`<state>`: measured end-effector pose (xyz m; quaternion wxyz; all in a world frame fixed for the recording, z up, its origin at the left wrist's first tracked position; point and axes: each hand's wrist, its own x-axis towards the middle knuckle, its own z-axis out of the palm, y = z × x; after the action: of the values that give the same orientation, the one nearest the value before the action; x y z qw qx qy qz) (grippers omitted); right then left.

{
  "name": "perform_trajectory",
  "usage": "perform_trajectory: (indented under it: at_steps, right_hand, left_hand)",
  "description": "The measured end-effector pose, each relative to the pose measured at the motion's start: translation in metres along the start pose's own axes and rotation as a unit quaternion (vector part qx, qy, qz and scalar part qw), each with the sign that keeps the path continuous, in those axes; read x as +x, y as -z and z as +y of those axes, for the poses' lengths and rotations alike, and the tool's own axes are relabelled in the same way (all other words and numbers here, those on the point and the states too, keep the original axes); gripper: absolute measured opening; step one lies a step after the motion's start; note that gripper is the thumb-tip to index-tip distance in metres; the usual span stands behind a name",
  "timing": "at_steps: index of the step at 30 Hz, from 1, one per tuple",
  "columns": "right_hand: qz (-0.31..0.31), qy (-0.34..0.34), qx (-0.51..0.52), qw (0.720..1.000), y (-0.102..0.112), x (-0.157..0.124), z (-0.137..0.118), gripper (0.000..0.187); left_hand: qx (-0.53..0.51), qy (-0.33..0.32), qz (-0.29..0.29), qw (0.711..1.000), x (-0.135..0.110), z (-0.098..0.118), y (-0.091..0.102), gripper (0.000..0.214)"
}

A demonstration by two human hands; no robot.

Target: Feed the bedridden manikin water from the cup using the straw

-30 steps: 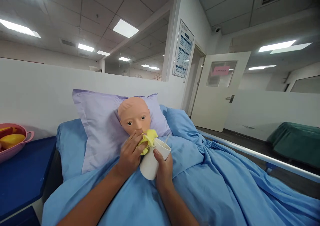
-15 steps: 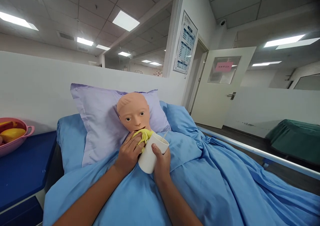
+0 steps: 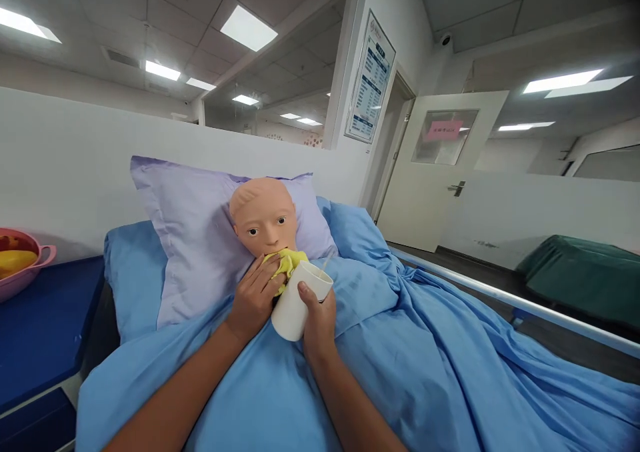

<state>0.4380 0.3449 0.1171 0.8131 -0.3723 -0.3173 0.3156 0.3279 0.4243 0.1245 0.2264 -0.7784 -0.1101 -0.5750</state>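
A mannequin's head (image 3: 263, 215) rests on a lilac pillow (image 3: 187, 239), its body under a blue quilt (image 3: 380, 372). My left hand (image 3: 254, 299) is closed on a crumpled yellow cloth (image 3: 286, 263), pressed against the mannequin's mouth and chin, which it partly covers. In my right hand (image 3: 320, 319) is a white cup (image 3: 291, 312), tilted, with its opening toward the upper right. A thin pale straw-like stick (image 3: 326, 263) pokes out of the cup. The cup's upper side is close beside the cloth; its contents are hidden.
On the left, a pink basket (image 3: 47, 257) with yellow fruit-like items stands on a blue bedside table (image 3: 45, 325). A bed rail (image 3: 470, 299) runs along the right side. Beyond it are a dark green covered object (image 3: 575, 272) and an open door (image 3: 440, 172).
The view has shifted slightly, so everything sits a little further left and higher. Both hands keep their holds on cloth and cup; the cloth stays at the mannequin's mouth.
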Motion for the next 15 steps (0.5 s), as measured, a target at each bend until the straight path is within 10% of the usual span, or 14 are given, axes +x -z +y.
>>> perform_trajectory:
  at_steps: [15]
  right_hand:
    - [-0.004, 0.006, -0.001, 1.0, 0.0, -0.001, -0.003, 0.053]
  left_hand:
    - [-0.034, -0.004, 0.006, 0.999, 0.017, -0.003, -0.006, 0.026]
